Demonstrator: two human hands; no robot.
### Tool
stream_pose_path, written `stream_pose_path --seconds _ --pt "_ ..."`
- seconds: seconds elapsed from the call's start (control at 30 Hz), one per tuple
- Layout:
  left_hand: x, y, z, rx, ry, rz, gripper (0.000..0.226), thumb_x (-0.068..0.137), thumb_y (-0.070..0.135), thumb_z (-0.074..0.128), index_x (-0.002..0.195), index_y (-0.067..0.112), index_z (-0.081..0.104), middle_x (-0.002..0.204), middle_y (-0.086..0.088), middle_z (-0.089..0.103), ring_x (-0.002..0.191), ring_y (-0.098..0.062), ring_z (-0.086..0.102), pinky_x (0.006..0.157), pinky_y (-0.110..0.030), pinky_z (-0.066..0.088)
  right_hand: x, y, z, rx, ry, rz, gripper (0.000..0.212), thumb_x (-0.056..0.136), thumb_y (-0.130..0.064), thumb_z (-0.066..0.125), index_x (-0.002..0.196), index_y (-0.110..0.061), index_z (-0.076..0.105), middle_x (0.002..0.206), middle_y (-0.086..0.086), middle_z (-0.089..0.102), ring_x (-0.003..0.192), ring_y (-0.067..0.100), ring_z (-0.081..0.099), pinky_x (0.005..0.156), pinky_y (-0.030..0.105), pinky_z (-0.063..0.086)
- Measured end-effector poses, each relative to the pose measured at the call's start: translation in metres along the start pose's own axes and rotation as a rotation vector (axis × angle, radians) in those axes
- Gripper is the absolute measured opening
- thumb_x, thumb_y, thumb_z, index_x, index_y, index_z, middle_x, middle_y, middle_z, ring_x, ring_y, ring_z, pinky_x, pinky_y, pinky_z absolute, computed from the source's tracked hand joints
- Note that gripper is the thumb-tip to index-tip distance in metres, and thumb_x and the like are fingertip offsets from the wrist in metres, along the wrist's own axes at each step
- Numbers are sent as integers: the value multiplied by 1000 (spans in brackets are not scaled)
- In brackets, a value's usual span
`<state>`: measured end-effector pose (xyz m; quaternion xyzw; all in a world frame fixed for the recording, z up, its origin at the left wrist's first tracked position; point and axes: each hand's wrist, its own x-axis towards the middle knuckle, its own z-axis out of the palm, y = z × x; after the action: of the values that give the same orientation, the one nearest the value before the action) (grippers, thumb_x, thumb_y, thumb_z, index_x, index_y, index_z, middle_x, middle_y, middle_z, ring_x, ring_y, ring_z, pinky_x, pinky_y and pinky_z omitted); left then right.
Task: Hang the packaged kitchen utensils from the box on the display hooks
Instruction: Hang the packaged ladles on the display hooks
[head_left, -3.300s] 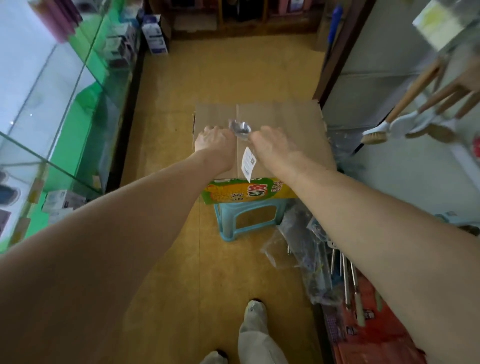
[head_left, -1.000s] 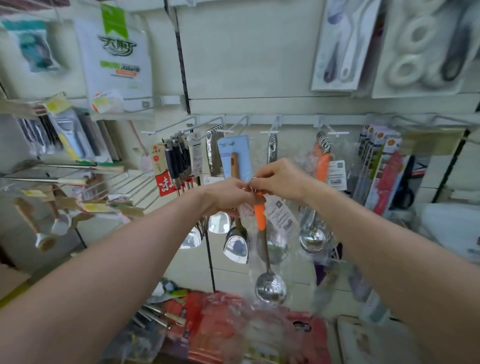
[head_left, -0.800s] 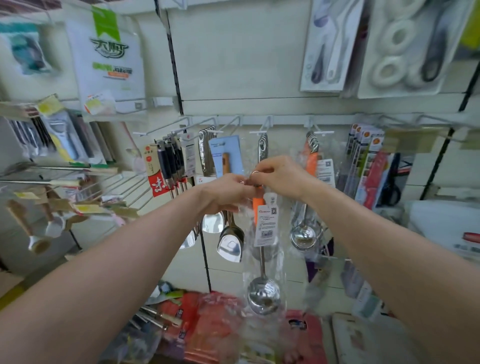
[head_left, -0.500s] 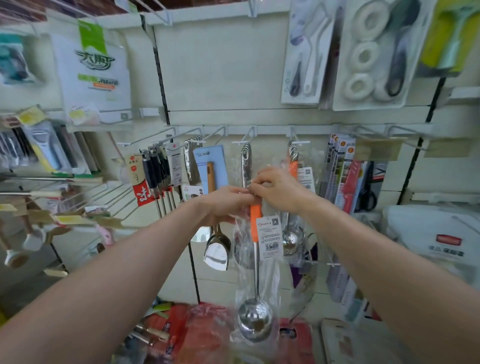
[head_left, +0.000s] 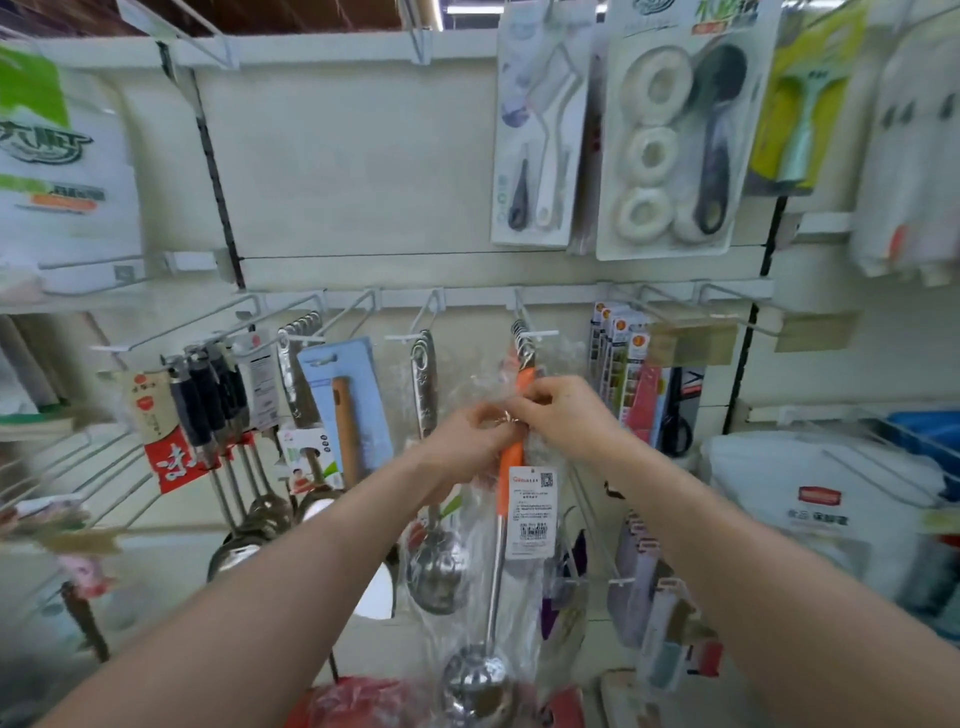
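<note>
Left hand (head_left: 470, 441) pinches the clear wrap at the top of the packaged ladle (head_left: 511, 460). Right hand (head_left: 563, 415) pinches the same end from the other side, fingers curled in close. They are probably working the wrap to expose the hanging hole. The ladle hangs plumb below the hands, its steel bowl well under them and its label (head_left: 533, 512) just beneath the right hand. The display hook (head_left: 518, 310) sits just above the right hand and already carries matching ladles. The packaged ladle is not yet threaded on.

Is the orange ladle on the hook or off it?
Off, it seems. Left hand and right hand pinch the ladle near its top, below the hook.
</note>
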<state>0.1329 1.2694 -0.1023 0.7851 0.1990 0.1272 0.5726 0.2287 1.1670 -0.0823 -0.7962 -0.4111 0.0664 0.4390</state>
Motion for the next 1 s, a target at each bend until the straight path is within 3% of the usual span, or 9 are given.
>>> stream_pose_path --seconds 0.07,0.17,0.27,0.37,0.53,0.63,0.83,1.0 --pt "12 5 2 13 21 35 17 95 20 58 110 17 52 74 -3 66 57 -11 62 54 -26 51 9 4 -9 28 -41 40 23 94 -23 57 97 -4 70 90 13 69 66 12 55 67 29 48" --pt "24 11 0 -8 38 77 13 97 19 56 105 11 61 73 -3 68 56 -10 63 53 -26 53 19 6 -18 110 -69 77 20 96 -21 55 99 -9 71 95 10 70 74 12 59 72 26 52" --pt "33 20 -1 0 56 90 20 97 18 54 94 1 64 66 -3 64 48 -6 60 46 -19 48 26 7 -19 148 -1 57 19 96 -24 55 100 -15 71 88 2 70 72 11 59 64 21 49" --pt "39 25 -2 -18 79 115 27 97 18 56 99 -8 64 67 -5 63 46 -6 57 45 -16 46 31 9 -19 180 78 14 16 95 -24 58 98 -18 72 82 -7 68 68 3 59 60 14 44" --pt "45 26 0 -118 101 140 24 93 16 61 97 -7 66 67 -7 67 49 -9 62 45 -18 46 34 10 -22 263 84 22 17 97 -26 54 100 -19 69 88 -4 70 78 8 66 62 16 48" --pt "44 28 2 -167 106 155 24 93 13 61 96 -10 65 62 -4 67 49 -8 63 44 -16 46 34 10 -24 272 88 41 17 97 -25 54 100 -20 70 87 -4 70 71 5 66 58 14 46" --pt "40 27 4 -191 121 229 26 95 9 57 72 -2 58 45 6 58 37 -1 53 39 -11 39 36 10 -25 358 107 69 15 94 -23 59 95 -18 73 77 -2 73 61 4 68 52 13 48" --pt "44 29 6 -204 161 236 29 94 12 59 67 3 60 44 7 59 39 -2 54 39 -14 40 42 12 -27 357 118 95 13 93 -24 61 92 -20 73 80 1 74 71 13 71 62 21 55"
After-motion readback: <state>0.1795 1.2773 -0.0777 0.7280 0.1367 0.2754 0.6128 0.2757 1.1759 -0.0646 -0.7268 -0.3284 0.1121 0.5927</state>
